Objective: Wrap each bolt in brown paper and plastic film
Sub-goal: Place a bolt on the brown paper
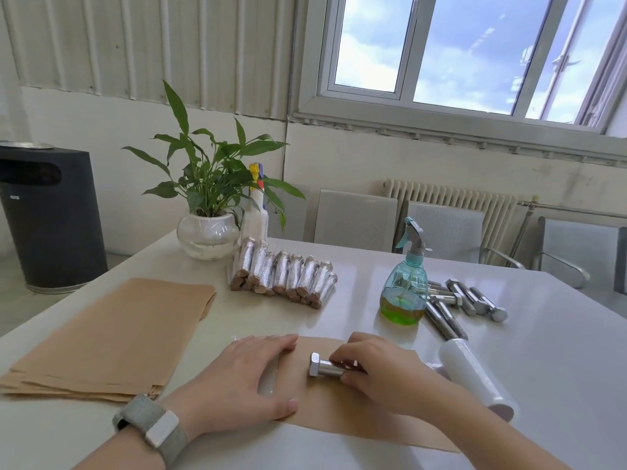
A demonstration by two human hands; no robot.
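Observation:
A silver hex-head bolt (322,366) lies on a single sheet of brown paper (339,408) near the table's front edge. My right hand (380,374) grips the bolt's shank, fingers curled over it, the head sticking out to the left. My left hand (244,374) lies flat on the sheet's left end, fingers straight. A roll of plastic film (475,374) lies just right of my right hand. Several bare bolts (468,303) lie at the right. A pile of wrapped bolts (288,276) sits in the middle.
A stack of brown paper sheets (112,334) lies at the left. A teal spray bottle (405,286) stands before the bare bolts. A potted plant (207,232) and a white spray bottle (256,212) stand at the back. Chairs (356,215) line the far side; a black bin (51,215) stands left.

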